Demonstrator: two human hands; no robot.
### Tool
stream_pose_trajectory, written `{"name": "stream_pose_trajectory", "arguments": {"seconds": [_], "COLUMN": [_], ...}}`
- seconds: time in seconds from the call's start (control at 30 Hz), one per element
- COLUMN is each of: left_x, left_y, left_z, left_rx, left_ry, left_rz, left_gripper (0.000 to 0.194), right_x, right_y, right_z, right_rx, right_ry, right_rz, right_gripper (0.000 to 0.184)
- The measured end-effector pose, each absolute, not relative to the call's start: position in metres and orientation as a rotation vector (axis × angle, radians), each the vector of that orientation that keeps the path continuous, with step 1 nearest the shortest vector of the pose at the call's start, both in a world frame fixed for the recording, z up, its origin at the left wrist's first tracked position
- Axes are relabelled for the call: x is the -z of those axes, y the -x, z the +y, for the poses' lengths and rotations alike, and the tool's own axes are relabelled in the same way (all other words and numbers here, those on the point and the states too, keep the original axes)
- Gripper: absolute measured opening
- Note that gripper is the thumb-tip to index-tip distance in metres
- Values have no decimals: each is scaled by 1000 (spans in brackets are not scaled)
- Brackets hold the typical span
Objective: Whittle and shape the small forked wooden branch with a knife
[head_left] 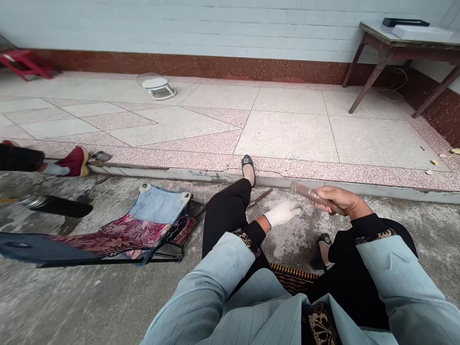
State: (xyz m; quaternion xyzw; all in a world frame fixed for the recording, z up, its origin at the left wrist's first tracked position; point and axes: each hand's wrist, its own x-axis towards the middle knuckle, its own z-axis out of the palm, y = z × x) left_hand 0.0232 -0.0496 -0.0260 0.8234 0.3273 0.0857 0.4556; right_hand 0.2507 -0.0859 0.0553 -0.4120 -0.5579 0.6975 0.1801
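Observation:
My right hand (pixel 332 198), bare, is closed round a brownish stick-like object (pixel 305 190) that points left and is blurred by motion. My left hand (pixel 285 212) wears a white knit glove and hangs just below and left of the stick's tip, fingers loosely curled, holding nothing I can see. Both arms are in light blue sleeves. My legs in black trousers stretch forward over the concrete, with a black shoe (pixel 248 165) resting against the step. A thin reddish rod (pixel 261 196) lies on the ground by my left leg.
A folded cloth stool (pixel 143 225) with floral and denim fabric lies at the left. Another person's red shoe (pixel 74 161) shows at the far left. A wooden table (pixel 402 45) stands at the back right, a small white scale (pixel 158 87) on the tiled floor. A woven basket rim (pixel 293 278) sits between my legs.

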Motion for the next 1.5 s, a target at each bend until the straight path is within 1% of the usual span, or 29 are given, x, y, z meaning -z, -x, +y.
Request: {"name": "stream_pose_trajectory", "arguments": {"seconds": [0.1,0.17,0.23,0.3,0.37,0.4,0.47,0.53,0.6,0.73,0.83,0.87,0.93,1.03,1.1,1.17,1.2,1.3,1.4,1.5], "left_x": [26,24,18,12,7,5,6,11,17,27,26,24,17,6,2,1,3,11,18,16], "left_y": [-22,-21,-21,-21,-22,-22,-23,-23,-24,-28,-27,-26,-22,-19,-19,-21,-22,-26,-28,-27], "left_z": [-42,-39,-39,-43,-49,-52,-58,-61,-62,-56,-48,-46,-44,-47,-52,-59,-62,-65,-61,-50], "left_rx": [-304,-325,-344,-342,-304,-277,-223,-172,-127,-194,-230,-227,-230,-192,-129,-88,-80,-66,-89,-216], "left_ry": [-2147,-2196,-2231,-2178,-2041,-1953,-1780,-1674,-1702,-1996,-2082,-2103,-2128,-2031,-1936,-1887,-1885,-1909,-1935,-1994], "left_rz": [1028,1073,1093,1030,875,783,635,563,565,801,869,862,856,801,758,746,750,761,788,880], "left_gripper": [19,22,23,24,24,25,27,27,26,23,20,20,21,26,28,29,29,25,19,21], "right_x": [-56,-49,-39,-30,-25,-24,-26,-32,-39,-47,-44,-41,-35,-28,-27,-30,-33,-43,-54,-56], "right_y": [-244,-239,-235,-233,-235,-237,-243,-248,-251,-245,-235,-233,-230,-236,-244,-252,-254,-256,-254,-249], "right_z": [-92,-92,-89,-83,-76,-72,-67,-67,-72,-87,-94,-95,-93,-84,-76,-72,-71,-77,-87,-93], "right_rx": [-2213,-2215,-2098,-1900,-1692,-1628,-1625,-1713,-1828,-2080,-2265,-2298,-2233,-1890,-1712,-1644,-1653,-1786,-1988,-2239], "right_ry": [1160,1316,1598,1916,2124,2143,2010,1748,1478,1112,1068,1130,1442,1969,2082,2007,1899,1429,1079,988], "right_rz": [-1903,-2109,-2236,-2256,-2146,-2030,-1744,-1489,-1407,-1661,-1943,-2026,-2159,-2163,-2030,-1809,-1701,-1514,-1546,-1754], "right_gripper": [48,49,50,50,50,49,44,41,43,45,45,46,46,47,47,46,45,43,46,45]}}
